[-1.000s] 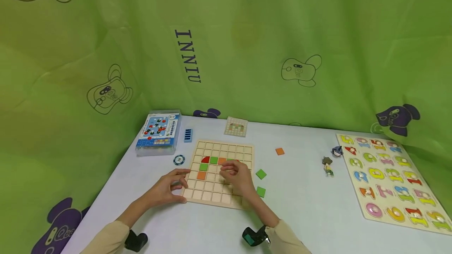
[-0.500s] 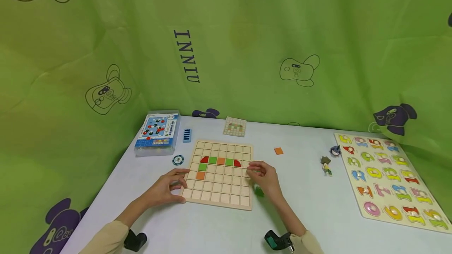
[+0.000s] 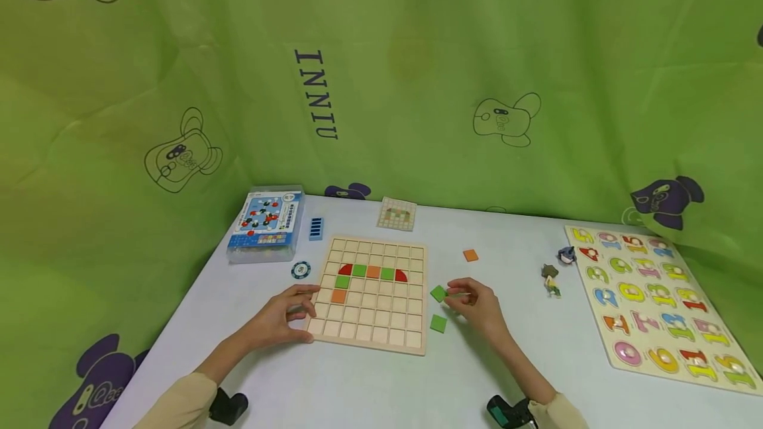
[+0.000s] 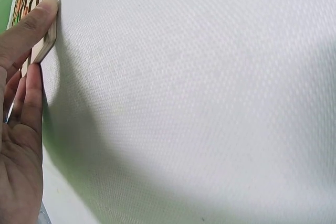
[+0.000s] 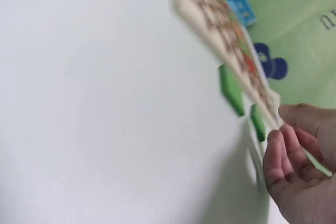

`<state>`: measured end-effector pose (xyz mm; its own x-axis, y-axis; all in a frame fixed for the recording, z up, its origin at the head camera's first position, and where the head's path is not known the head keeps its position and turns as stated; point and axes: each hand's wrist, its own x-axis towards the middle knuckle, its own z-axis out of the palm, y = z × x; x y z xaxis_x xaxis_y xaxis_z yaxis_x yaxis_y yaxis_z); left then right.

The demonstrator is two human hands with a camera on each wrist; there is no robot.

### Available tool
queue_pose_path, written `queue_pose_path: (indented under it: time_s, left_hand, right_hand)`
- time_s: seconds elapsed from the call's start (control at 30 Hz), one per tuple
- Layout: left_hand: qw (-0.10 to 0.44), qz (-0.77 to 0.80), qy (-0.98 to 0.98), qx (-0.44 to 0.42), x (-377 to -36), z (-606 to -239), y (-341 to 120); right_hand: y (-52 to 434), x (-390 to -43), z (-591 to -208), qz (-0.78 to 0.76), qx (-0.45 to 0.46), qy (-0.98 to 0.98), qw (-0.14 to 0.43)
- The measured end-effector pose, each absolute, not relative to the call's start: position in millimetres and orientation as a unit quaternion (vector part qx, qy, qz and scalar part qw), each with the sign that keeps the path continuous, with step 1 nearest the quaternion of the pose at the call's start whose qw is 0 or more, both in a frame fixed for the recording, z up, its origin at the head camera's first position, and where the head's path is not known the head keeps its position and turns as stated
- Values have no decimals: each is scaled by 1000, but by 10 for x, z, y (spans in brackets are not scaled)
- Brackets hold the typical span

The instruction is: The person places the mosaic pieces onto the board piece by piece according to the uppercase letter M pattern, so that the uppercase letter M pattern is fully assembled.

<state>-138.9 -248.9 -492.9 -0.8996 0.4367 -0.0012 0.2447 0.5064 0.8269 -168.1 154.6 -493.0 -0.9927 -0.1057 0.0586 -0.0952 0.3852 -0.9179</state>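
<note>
A wooden grid board (image 3: 375, 320) lies on the white table, with red, green and orange tiles in some of its squares. My left hand (image 3: 277, 316) holds the board by its front left corner, its thumb (image 4: 34, 22) at the edge and the index fingertip farther along the left side. Right of the board lie two loose green tiles: the far tile (image 3: 438, 293) and the near tile (image 3: 438, 324). My right hand (image 3: 477, 306) is beside the far one, fingertips right at its corner. No tile shows between the thumb (image 5: 302, 114) and fingers.
An orange tile (image 3: 471, 255) lies behind the right hand. A pattern card (image 3: 397, 214) lies behind the board. At left are a boxed set (image 3: 266, 224), a blue piece (image 3: 316, 229) and a round chip (image 3: 301, 270). Small figures (image 3: 552, 281) and a number puzzle (image 3: 640, 283) are at right.
My right hand has moved right, from over the board to beside the far green tile, uncovering the red tile at the row's right end. The left hand stays at the board's corner.
</note>
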Motion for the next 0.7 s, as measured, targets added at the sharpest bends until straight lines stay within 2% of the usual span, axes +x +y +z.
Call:
queue_pose_path:
  time_s: [0.2,0.33,0.7]
  left_hand:
    - [110,458,861,190,-1389,-4924,-2488]
    - [108,454,864,191,-1388,-4927,-2487]
    - [108,455,862,194,-1387,-4941,-2486]
  right_hand:
    - [1696,-1652,-5018,-480,-194,854,47]
    - [1764,-1639,-5043,-451,-261,852,54]
    - [1785,-1594,-5177,-460,-312,831,-19]
